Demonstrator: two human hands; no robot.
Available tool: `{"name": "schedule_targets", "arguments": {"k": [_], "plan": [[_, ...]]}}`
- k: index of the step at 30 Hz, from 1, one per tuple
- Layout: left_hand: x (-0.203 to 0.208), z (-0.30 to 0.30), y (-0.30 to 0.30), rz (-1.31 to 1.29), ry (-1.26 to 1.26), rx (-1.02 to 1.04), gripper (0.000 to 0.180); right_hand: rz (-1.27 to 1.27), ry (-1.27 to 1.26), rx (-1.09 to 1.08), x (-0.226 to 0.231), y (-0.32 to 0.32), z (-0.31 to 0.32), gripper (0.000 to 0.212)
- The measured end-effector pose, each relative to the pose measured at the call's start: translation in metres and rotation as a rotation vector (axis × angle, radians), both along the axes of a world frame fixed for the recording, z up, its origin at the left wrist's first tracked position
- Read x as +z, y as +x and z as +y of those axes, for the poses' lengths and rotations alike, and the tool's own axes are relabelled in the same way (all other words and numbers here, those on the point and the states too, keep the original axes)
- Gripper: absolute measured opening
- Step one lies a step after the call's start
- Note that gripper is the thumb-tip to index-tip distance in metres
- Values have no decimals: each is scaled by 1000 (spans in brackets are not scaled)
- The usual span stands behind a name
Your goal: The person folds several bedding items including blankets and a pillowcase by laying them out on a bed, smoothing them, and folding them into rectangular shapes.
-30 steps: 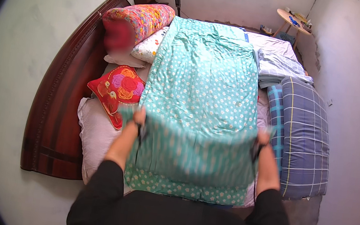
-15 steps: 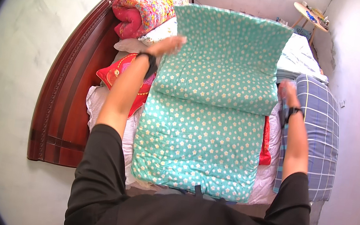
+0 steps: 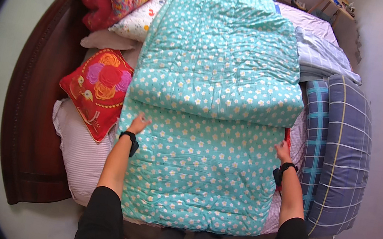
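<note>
The raised flap point(image 3: 221, 50) of the turquoise floral quilt point(image 3: 198, 175) had dropped. The left hand point(image 3: 139, 124) was over its left side; the quilt ran lengthwise away, its fold point(image 3: 212, 110) just beyond both hands equally; the right hand point(image 3: 283, 151) was at its right edge. Both were half curled; grip impossible to tell.

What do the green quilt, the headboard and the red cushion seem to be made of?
Green quilt: padded fabric, perhaps faintly glossy, by its soft creases; fibre unclear. Headboard: probably varnished wood, by its smooth reddish brown surface. Red cushion: likely smooth cloth, by its soft, plump shape.
</note>
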State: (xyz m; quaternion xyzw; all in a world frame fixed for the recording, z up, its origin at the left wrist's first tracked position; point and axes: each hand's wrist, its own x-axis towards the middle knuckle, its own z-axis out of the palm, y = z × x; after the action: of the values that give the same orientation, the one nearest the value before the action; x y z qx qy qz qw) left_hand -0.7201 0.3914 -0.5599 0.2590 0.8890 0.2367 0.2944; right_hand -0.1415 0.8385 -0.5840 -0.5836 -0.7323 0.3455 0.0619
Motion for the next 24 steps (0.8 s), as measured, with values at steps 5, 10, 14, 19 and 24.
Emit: {"name": "schedule_targets", "arguments": {"k": [5, 10, 14, 19, 24], "plan": [[-32, -9, -79, 97, 460, 337, 84, 84, 221, -173, -25, -53, 69, 84], [-35, 14, -111, 49, 376, 345, 85, 425, -77, -100, 3, -90, 108, 97], [-47, 40, -109, -132, 363, 449, 78, 330, -224, -179, 15, -77, 115, 80], [-52, 36, -86, -75, 442, 398, 49, 374, -165, -292, 20, -60, 86, 73], [-24, 24, -67, 31, 512, 321, 51, 325, -47, -446, 71, -99, 43, 60]]}}
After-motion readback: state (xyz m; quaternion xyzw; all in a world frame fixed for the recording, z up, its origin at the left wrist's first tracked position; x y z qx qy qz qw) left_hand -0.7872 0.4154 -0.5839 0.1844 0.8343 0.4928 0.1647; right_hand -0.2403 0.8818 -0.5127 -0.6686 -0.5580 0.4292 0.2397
